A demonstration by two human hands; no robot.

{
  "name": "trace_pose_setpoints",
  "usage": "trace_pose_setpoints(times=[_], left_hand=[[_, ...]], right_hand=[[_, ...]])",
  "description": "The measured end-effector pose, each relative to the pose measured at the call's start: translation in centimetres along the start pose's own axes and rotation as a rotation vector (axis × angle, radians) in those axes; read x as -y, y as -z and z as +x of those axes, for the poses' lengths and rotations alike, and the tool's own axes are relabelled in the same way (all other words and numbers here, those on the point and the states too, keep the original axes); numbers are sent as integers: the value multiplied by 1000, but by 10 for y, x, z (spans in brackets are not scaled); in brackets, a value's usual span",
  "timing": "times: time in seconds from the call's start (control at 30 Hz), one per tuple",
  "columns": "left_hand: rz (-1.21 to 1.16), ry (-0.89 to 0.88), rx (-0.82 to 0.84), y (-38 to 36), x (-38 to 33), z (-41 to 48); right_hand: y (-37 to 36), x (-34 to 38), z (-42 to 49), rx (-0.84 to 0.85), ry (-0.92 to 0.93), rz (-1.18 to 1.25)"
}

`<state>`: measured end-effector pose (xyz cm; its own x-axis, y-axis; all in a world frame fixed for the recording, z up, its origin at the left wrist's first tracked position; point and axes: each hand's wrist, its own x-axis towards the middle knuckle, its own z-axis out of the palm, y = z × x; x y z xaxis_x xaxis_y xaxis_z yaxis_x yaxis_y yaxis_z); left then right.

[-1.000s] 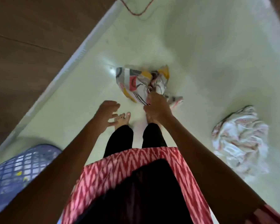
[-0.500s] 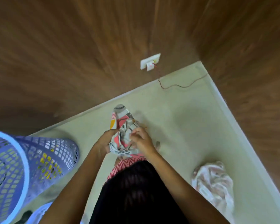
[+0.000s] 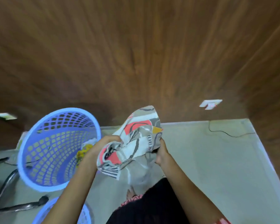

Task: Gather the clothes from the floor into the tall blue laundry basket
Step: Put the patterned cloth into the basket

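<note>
A bunched patterned cloth (image 3: pixel 132 143) in grey, white, coral and yellow hangs in the air in front of me. My left hand (image 3: pixel 103 145) grips its left side and my right hand (image 3: pixel 162 152) grips its right side. The tall blue laundry basket (image 3: pixel 39 178) stands on the floor just left of my left hand, its mouth open towards me. Some yellow and white clothing (image 3: pixel 86 149) lies inside it, partly hidden by my left forearm.
A second blue basket rim (image 3: pixel 44 210) shows at the bottom left, beside dark metal chair legs (image 3: pixel 10 185). Brown wooden walls meet in a corner at the right. A white wall socket (image 3: pixel 210 103) has a thin cable (image 3: pixel 229 135) trailing over the pale floor.
The cloth went from the floor up into both hands. My view swung left, bringing the blue basket close beside the cloth, and the pink-white garment on the floor left the view.
</note>
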<state>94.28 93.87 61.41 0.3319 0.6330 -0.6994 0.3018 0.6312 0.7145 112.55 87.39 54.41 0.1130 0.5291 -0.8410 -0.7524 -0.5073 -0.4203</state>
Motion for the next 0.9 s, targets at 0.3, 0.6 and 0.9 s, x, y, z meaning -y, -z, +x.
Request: trace_pose_setpoints(times=[0.3,0.6,0.9], left_hand=[[-384,-151,-110,134,14,-54],[-485,-138,-769,223,57,-16],[-329,-17,-893,276,98,33]], right_hand=[[-205,-53,-23,-30,584,-381],[-262,-61,52,230,300,-1301],[-270,-81,89,264,204,-1443]])
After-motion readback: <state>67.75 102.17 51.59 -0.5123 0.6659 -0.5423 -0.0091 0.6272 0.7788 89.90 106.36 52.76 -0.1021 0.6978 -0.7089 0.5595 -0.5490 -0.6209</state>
